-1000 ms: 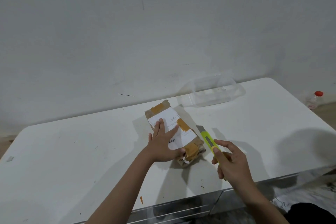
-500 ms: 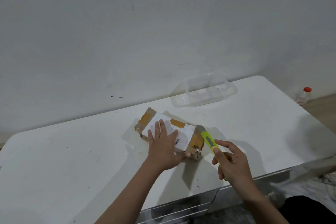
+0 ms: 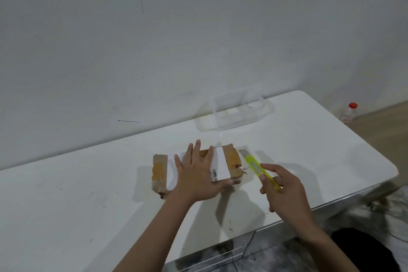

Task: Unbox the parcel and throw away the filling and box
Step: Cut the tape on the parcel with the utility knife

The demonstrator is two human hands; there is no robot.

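Pressing flat with fingers spread, the left hand (image 3: 199,174) pins the parcel (image 3: 194,169) to the white surface (image 3: 88,205), probably to keep it from sliding under a cut, while the right hand (image 3: 284,190) is curled around a yellow-green box cutter (image 3: 257,166) whose bared blade sits just beside the parcel's right end, apparently aimed at the brown tape there. Behind the parcel, near the wall, lies a clear plastic tray (image 3: 236,112), well apart from it, and off the surface beyond the parcel's right a red-capped bottle (image 3: 349,112) stands on the floor; neither obstructs the blade, though the left thumb lies near the cutting end.
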